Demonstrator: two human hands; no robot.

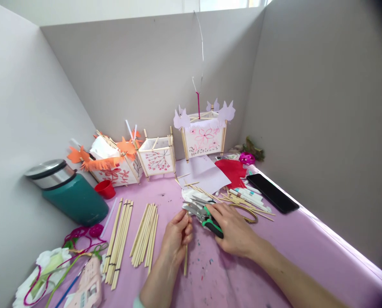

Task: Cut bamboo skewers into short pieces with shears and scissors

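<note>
My left hand pinches a thin wooden stick, which points away from me across the pink table covering. Closed around the green-and-black handles of some pruning shears is my right hand. The shears' blades are parted close to the stick's far end, beside my left fingertips; whether they touch it I cannot tell. Left of my hands lies a loose bunch of sticks, and further left are sticks tied with dark bands. Just beyond the blades is a crumpled white tissue.
Paper lanterns on stick frames stand at the back: an orange-trimmed one, a plain one, a lilac-trimmed one. A teal flask and red cup are left; a black phone, markers and red paper right.
</note>
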